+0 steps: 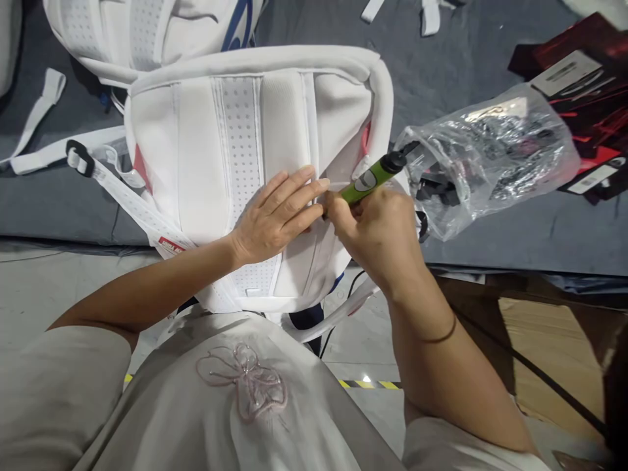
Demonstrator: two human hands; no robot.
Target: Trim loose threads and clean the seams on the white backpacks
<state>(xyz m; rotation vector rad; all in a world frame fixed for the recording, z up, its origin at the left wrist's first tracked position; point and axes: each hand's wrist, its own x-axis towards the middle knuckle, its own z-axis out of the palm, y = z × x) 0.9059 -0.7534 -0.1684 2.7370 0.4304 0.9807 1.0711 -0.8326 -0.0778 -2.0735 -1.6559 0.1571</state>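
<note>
A white backpack [196, 150] lies with its padded, dotted back panel facing up, its lower edge against my body. My left hand [282, 212] rests flat on the panel, fingers stretched toward the right. Gripped in my right hand [380, 232] is a green pen-shaped tool [366, 183] with a black end; it slants up to the right. Its lower tip is hidden by my fingers, close to a seam beside my left fingertips. A white shoulder strap [132, 203] with a black buckle [80, 158] hangs off the backpack's left side.
Another white backpack [147, 33] with blue marks lies behind on the grey-covered table [466, 52]. To the right are a clear plastic bag [495, 157] of dark parts and black-and-red labelled packages [589, 104]. Cardboard [554, 353] stands below the table edge.
</note>
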